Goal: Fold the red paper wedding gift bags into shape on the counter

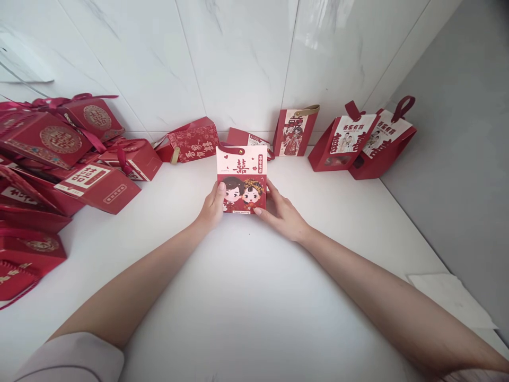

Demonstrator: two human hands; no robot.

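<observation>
A red and white gift box (242,172) with a cartoon couple on its front is held upright over the middle of the white table. My left hand (213,206) grips its left side, thumb across the front and fingers hidden behind. On the other side, my right hand (284,213) clasps the lower right edge, with the thumb at the bottom corner of the front. A dark red strap shows at the box's top. Just behind it lies another red box (244,139), partly covered by the held one.
Several red gift boxes (59,139) with ribbons are piled at the left. Along the tiled wall stand a floral red box (194,140), a box with a gold strap (295,132) and two handled boxes (344,139) at the right. White paper (451,298) lies at the right edge.
</observation>
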